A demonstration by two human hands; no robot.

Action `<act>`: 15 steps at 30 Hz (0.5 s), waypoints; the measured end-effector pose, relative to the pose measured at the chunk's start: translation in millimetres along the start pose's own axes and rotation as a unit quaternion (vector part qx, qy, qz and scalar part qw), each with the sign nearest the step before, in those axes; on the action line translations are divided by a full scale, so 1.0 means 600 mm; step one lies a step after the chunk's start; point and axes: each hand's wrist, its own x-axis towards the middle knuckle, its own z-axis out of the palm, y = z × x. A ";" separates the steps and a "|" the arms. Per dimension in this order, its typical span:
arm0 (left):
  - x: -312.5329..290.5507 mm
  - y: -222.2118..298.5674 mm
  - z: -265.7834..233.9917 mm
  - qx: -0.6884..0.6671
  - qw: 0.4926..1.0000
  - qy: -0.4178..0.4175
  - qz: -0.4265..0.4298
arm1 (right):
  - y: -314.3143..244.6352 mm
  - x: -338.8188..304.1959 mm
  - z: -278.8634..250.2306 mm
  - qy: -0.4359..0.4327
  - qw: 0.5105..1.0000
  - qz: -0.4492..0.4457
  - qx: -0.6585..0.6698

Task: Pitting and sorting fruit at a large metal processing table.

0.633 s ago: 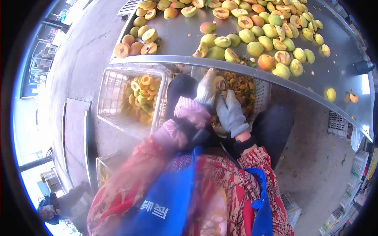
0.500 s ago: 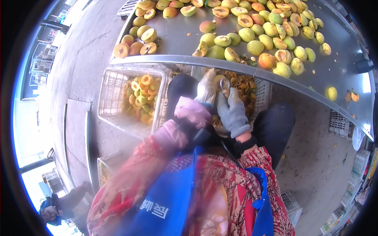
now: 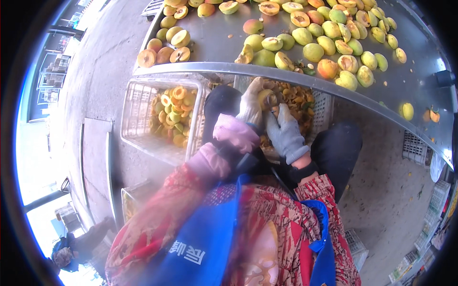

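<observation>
My left hand [image 3: 250, 102], in a whitish glove, is closed around a yellow-green peach half [image 3: 265, 97]. Close against it, my right hand [image 3: 286, 132], in a grey glove, grips a small pitting tool with a metal loop [image 3: 273, 100]. The loop is at the fruit's side; how deep it sits I cannot tell. Both hands are over a crate [image 3: 323, 112] of brownish-orange fruit scraps between my knees, just below the table edge. To the left, a white plastic crate [image 3: 138, 107] holds hollowed yellow peach halves [image 3: 175, 112].
A metal table [image 3: 210, 43] spans the top, with many whole and halved peaches [image 3: 329, 45] on it. Its raised front rim [image 3: 353, 97] runs just beyond my hands. Another crate [image 3: 136, 193] stands lower left. Crates [image 3: 416, 148] stand at right, and a person [image 3: 71, 250] is at lower left.
The peach half and the tool's loop have turned slightly in my hands, so less of the loop shows. My right hand has shifted a little right and my view has moved slightly.
</observation>
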 end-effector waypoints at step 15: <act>0.004 -0.007 -0.009 0.187 0.973 -0.012 0.135 | 0.021 0.006 0.000 -0.099 0.993 0.025 0.061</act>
